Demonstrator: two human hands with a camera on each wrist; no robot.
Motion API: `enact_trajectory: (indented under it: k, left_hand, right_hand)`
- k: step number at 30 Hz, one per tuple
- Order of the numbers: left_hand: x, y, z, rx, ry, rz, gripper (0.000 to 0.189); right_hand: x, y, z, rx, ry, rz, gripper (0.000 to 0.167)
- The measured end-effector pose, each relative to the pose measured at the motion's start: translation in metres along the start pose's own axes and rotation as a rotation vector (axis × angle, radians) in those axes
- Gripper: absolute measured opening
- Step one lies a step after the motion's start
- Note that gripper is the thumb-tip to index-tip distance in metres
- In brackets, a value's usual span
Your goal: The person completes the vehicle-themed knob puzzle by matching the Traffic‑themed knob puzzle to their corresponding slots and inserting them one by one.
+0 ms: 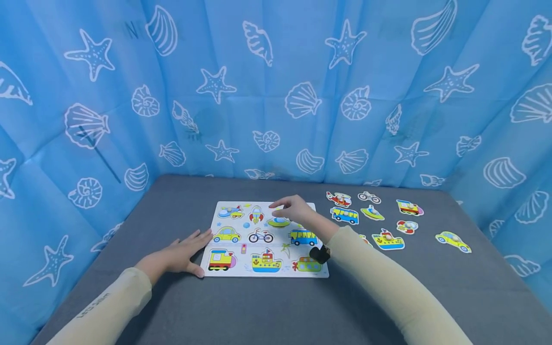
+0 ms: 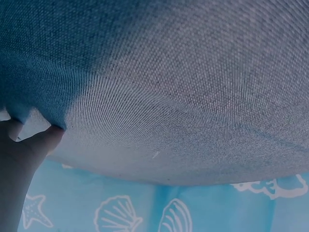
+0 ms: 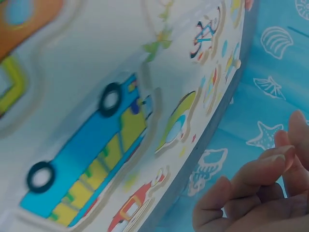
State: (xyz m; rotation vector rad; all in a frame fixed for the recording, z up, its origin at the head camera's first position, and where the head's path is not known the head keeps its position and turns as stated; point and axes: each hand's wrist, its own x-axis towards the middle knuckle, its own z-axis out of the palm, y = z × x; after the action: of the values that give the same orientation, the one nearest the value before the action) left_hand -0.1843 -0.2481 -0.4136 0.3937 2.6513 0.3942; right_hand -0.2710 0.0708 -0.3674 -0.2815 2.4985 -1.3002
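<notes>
A white puzzle board (image 1: 276, 249) with pictures of vehicles lies on the table. My left hand (image 1: 184, 251) rests at its left edge, fingers spread and fairly straight; the left wrist view catches only part of that hand (image 2: 24, 150) at its left side. Over the upper right of the board hovers my right hand (image 1: 295, 211), close to the flying saucer picture (image 1: 279, 222). Its fingers (image 3: 263, 171) are loosely bent with nothing between them. A plane (image 1: 233, 212) fills the top left spot, a small knob (image 3: 236, 63) standing up there. The bus picture (image 3: 91, 159) shows large in the right wrist view.
Loose knobbed pieces lie right of the board: helicopter (image 1: 339, 199), motorbike (image 1: 369, 197), bus (image 1: 345, 215), saucer (image 1: 373, 213), train (image 1: 409, 207), rocket (image 1: 407, 227), ship (image 1: 388, 240) and car (image 1: 454, 241). Another piece (image 1: 365, 239) is partly behind the right sleeve. A blue curtain (image 1: 276, 96) hangs behind the grey table (image 1: 258, 306).
</notes>
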Motion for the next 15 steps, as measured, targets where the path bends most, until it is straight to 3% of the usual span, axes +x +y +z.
enact_trajectory:
  k: [15]
  left_hand:
    - [-0.002,-0.001,0.001,-0.033,0.008,0.049,0.111]
  right_hand:
    - [-0.032,0.029,-0.037,-0.006,0.022,-0.006,0.034]
